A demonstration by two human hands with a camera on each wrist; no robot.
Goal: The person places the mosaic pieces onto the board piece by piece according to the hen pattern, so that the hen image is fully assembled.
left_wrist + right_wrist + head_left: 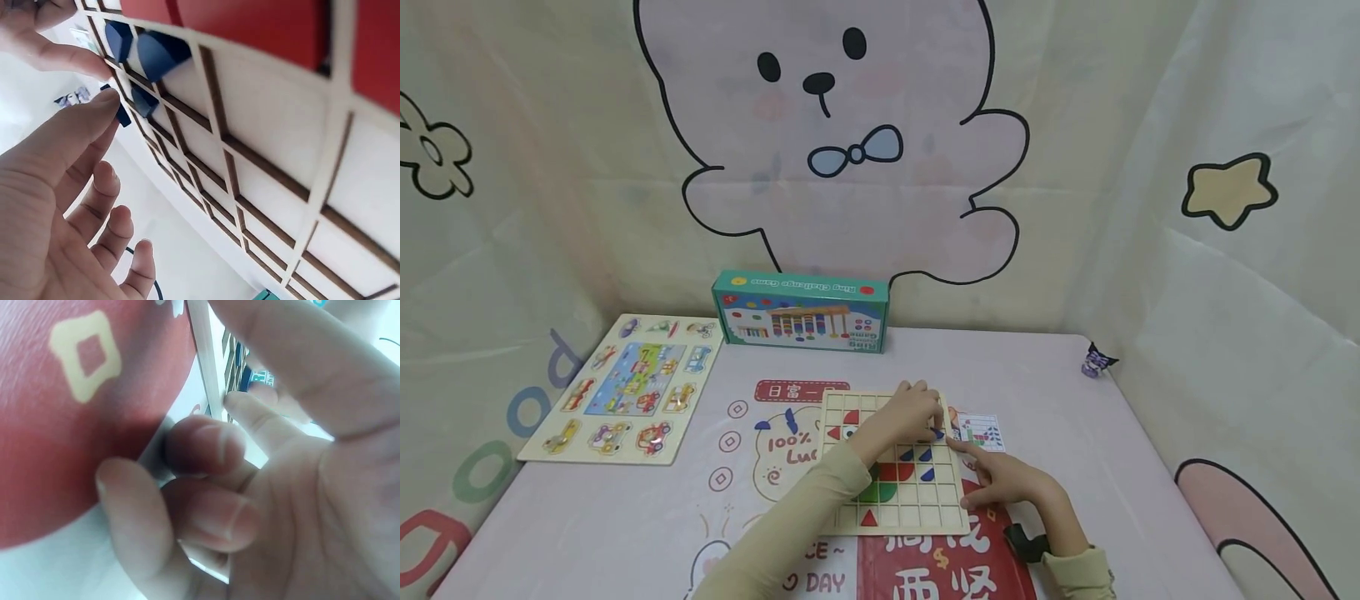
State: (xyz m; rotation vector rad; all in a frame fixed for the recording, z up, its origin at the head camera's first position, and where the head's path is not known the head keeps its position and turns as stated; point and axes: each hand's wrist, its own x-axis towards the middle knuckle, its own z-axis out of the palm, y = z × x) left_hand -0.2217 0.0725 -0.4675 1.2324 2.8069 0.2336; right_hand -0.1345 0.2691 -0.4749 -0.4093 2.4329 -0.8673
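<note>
We see a pale wooden grid board [891, 508], square and cut into shallow square cells, lying flat on the pink printed cloth of the counter [625, 508], its near edge over a red printed patch. The left hand [910, 414] reaches across the board's far right cells, its fingers [75, 134] loosely spread, the forefinger and thumb closing on a small dark blue flat piece [122, 112] at the board's right edge. The right hand [1003, 479] rests just beside the board's right edge, its fingers [206, 447] curled against the rim, holding nothing that we can make out. On the board we count four blue quarter-round pieces, several red rounded ones, one green piece [880, 493] and one red triangle [868, 518]. Two more blue pieces [778, 421] lie loose on the cloth to the left. Further back stand one teal cardboard game box [801, 310] and one flat wooden vehicle puzzle [625, 387].
</note>
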